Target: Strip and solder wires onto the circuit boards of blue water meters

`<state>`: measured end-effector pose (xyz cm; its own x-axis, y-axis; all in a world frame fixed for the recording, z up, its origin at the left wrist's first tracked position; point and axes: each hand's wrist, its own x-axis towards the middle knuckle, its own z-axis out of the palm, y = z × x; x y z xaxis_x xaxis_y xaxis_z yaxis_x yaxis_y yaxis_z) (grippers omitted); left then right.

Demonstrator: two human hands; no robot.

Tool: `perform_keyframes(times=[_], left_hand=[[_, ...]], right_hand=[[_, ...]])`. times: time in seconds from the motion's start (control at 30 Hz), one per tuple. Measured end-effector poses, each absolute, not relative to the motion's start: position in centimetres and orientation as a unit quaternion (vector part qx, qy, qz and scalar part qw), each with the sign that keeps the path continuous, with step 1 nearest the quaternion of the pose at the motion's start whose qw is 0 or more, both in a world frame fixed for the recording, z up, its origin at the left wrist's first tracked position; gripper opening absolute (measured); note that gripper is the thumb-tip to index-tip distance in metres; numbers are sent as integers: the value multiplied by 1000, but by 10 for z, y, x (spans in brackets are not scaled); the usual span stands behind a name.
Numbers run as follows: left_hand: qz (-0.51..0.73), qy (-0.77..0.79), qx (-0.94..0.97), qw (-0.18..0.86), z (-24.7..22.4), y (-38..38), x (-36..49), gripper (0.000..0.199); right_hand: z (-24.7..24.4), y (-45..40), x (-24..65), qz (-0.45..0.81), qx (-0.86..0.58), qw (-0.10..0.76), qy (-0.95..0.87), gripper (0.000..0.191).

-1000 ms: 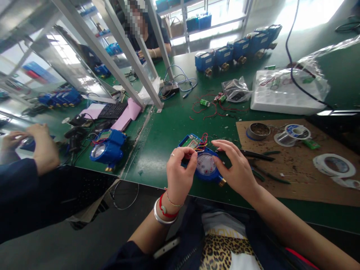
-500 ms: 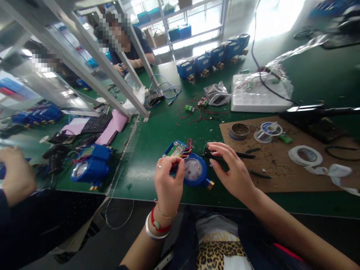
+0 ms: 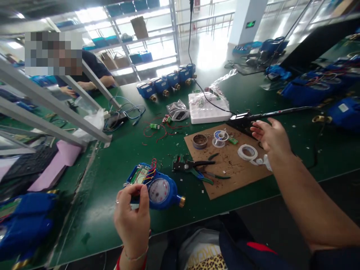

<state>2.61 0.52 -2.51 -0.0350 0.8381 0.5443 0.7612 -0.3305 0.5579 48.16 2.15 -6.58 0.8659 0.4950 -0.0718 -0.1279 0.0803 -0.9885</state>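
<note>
Blue meter [image 3: 171, 190] on the green bench [image 3: 98, 198], left of the cardboard sheet [image 3: 239, 168].
Also left of the cardboard, the left hand [image 3: 132, 219] touches thumb to forefinger by the meter; what they pinch is unclear. The right hand [image 3: 275, 139], fingers loosely parted, is at the cardboard's right end.

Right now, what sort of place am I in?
Probably an assembly workshop: a blue meter with exposed wires, hand tools beside it, and a row of similar blue units farther back.
</note>
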Motion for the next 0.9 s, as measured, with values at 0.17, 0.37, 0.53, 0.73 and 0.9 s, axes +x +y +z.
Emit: perform_keyframes(times=[0.17, 0.37, 0.53, 0.73, 0.9], left_hand=[[425, 585, 690, 23, -30, 5, 26, 20], [419, 601, 679, 39, -27, 4, 27, 22], [423, 613, 664, 60, -27, 4, 28, 23], [420, 626, 655, 62, -26, 4, 29, 25], [411, 654, 631, 73, -22, 2, 30, 28]], right_hand=[[-72, 42, 506, 225, -663, 701, -135, 23], [-76, 49, 523, 214, -683, 687, -125, 17], [-74, 39, 533, 184, -687, 689, -138, 19], [-68, 17, 545, 128, -675, 713, -144, 14], [-58, -21, 543, 96, -644, 733, -197, 21]])
